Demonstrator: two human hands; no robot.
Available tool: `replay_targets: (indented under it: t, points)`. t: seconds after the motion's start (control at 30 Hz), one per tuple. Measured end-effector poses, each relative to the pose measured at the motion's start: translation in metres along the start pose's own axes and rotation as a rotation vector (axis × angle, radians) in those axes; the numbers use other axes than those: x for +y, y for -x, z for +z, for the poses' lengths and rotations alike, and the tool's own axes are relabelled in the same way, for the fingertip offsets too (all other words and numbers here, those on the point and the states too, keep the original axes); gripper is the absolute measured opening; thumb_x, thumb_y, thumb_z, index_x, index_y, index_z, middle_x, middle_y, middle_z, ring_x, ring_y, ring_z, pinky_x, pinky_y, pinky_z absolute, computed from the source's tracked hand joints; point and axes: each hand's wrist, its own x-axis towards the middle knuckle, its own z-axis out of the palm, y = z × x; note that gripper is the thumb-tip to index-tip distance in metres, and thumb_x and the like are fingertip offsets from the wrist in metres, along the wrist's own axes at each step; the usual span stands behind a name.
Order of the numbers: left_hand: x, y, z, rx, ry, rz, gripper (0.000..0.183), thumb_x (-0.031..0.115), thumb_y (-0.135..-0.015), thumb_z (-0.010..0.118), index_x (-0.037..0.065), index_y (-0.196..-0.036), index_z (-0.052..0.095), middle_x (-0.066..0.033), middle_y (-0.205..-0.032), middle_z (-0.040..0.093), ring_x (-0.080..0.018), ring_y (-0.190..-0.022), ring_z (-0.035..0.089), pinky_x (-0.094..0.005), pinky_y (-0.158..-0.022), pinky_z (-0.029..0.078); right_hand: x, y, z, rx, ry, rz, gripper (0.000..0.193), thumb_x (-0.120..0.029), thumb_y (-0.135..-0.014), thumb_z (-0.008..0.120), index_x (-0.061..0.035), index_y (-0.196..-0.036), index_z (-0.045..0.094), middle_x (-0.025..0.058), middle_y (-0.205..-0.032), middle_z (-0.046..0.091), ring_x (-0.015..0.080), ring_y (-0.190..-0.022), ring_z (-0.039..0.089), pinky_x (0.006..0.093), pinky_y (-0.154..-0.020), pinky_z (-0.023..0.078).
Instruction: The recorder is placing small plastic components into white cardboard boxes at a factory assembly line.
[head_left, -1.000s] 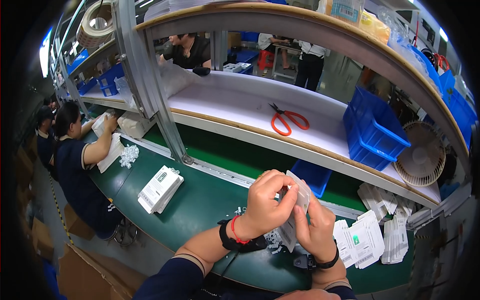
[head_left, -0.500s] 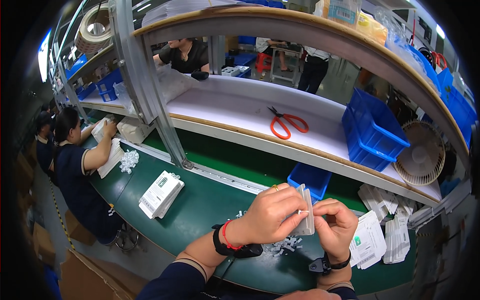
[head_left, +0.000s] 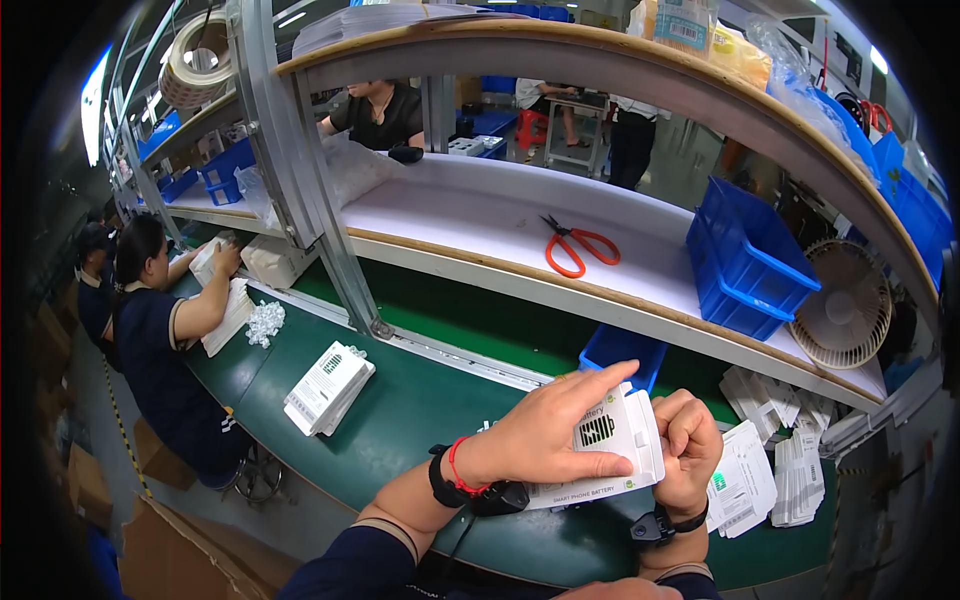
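Box [head_left: 620,432] turned face-on, held in our left fingers [head_left: 604,382]; right fingers [head_left: 690,428] curled beside flap [head_left: 649,466], grip unclear. Likely flap work; next: steady hold.

The carton [head_left: 628,428] looks smooth paperboard, the bins [head_left: 728,262] glossy plastic.

The white box [head_left: 630,430] is now showing its printed broad face, having stood edge-on before. The left hand [head_left: 545,430] — its fingers bent earlier — is now stretching its forefinger, its thumb lying across that face. The right hand [head_left: 688,450] — formerly pinching — is curling its fingers at the box's end.
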Motion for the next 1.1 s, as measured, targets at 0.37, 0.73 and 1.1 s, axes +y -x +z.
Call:
replay_targets:
  t: [0.37, 0.73, 1.1]
  points:
    - [0.000, 0.009, 0.001, 0.144, 0.254, -0.162, 0.034, 0.012, -0.075, 0.082, 0.001, -0.096, 0.057, -0.0051, -0.085, 0.065, -0.0065, -0.072, 0.059, -0.0223, -0.061, 0.046, 0.003, -0.006, 0.010, 0.182, -0.249, 0.133, 0.009, -0.004, -0.087, 0.054, -0.0027, -0.087, 0.046, 0.0064, -0.081, 0.050, 0.0114, -0.072, 0.049, 0.0272, -0.072, 0.046]
    - [0.014, 0.008, -0.013, 0.173, 1.106, -0.165, 0.095, 0.050, -0.072, 0.074, 0.002, -0.141, 0.029, -0.0157, -0.135, 0.042, -0.0229, -0.126, 0.045, -0.0364, -0.105, 0.035, -0.005, 0.001, 0.011, -0.273, -0.061, 0.420, 0.027, -0.014, -0.097, 0.053, 0.0067, -0.113, 0.059, 0.0081, -0.096, 0.066, 0.0112, -0.084, 0.058, 0.0235, -0.075, 0.046]
    - [0.008, 0.008, -0.010, -0.129, 1.240, -0.227, 0.132, 0.060, -0.037, 0.090, -0.003, -0.138, 0.034, -0.0247, -0.136, 0.045, -0.0343, -0.130, 0.043, -0.0469, -0.108, 0.034, -0.003, 0.001, 0.010, -0.376, -0.060, 0.470, 0.027, -0.016, -0.092, 0.060, 0.0070, -0.105, 0.064, 0.0098, -0.092, 0.066, 0.0174, -0.087, 0.060, 0.0294, -0.083, 0.046]
